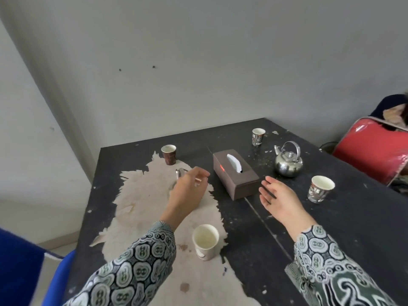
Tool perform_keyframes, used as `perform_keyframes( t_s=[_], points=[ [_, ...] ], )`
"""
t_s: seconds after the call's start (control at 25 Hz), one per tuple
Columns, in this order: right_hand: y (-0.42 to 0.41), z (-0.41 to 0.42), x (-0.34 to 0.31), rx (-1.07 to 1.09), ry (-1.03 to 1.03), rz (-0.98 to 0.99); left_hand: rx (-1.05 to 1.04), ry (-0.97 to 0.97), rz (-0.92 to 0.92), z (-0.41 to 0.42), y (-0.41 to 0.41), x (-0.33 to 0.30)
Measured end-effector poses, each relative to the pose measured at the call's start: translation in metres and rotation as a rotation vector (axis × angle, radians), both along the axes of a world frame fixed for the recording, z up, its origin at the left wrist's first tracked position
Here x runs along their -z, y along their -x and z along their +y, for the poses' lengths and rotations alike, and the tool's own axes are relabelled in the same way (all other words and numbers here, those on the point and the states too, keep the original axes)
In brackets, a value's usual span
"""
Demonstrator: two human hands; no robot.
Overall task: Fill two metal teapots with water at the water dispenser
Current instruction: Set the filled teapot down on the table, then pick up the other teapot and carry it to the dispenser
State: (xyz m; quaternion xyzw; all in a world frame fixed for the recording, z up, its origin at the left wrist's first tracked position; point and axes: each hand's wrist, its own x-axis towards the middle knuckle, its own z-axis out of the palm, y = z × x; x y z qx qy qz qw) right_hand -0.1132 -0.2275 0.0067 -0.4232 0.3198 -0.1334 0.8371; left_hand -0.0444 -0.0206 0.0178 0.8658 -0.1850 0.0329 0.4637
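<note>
At centre frame the left hand [187, 191] curls over a teapot [180, 173], hiding all but a metal sliver; whether the fingers actually grip it cannot be told. The right hand [280, 195] hovers open and empty beside the tissue box [234, 173]. A second teapot [288, 163] stands at right on the table [331, 228].

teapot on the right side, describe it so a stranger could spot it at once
Start at the brown tissue box mid-table; the teapot stands just right of it. It is the only shiny round metal vessel with an arched handle among paper cups.
</note>
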Motion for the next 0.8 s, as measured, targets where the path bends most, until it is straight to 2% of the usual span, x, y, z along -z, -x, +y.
perform_keyframes(
  t_s=[0.16, 0.36, 0.64, 0.8],
  points=[
    [0.002, -0.084, 0.007, -0.087, 0.054, 0.065, -0.072, 0.02, 0.001, -0.073, 0.008, 0.004],
    [0.004, -0.158, 0.007, -0.143, 0.152, 0.114, -0.058, 0.005, 0.048, -0.144, 0.016, 0.002],
    [0.006, -0.213, 0.001, -0.188, 0.468, 0.073, 0.055, -0.129, 0.1, -0.184, 0.02, 0.014],
    [-0.01, -0.239, -0.006, -0.264, 0.572, 0.033, 0.106, -0.162, 0.153, -0.212, 0.008, 0.015]
  ],
)
